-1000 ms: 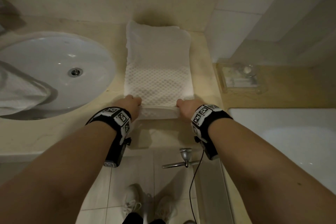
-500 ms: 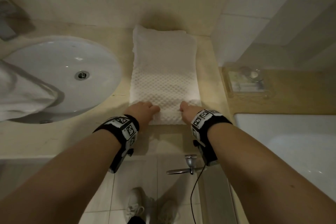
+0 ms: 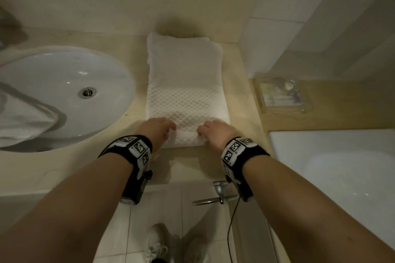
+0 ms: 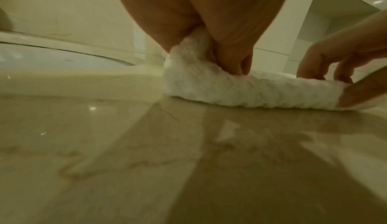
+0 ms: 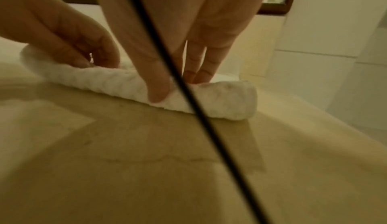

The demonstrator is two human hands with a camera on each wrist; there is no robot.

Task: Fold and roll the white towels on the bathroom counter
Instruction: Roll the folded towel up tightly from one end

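A white towel (image 3: 184,79), folded into a long strip, lies on the beige counter (image 3: 42,173) between the sink and the wall. Its near end is turned over into a low roll (image 3: 186,141). My left hand (image 3: 165,130) grips the roll's left end, and the left wrist view shows thumb and fingers pinching the roll (image 4: 240,90) there. My right hand (image 3: 208,132) holds the right part. In the right wrist view its thumb presses the front of the roll (image 5: 226,98) and its fingers (image 5: 199,71) lie on top.
A round white sink (image 3: 64,74) sits to the left, with another white towel (image 3: 19,117) draped over its edge. A clear plastic tray (image 3: 280,96) stands on the right ledge, above a white bathtub (image 3: 342,166). A tiled wall corner (image 3: 267,49) flanks the towel.
Both hands have turned the towel's near edge over and pushed it away from the counter edge. The roll is now thicker, and the flat part is shorter.
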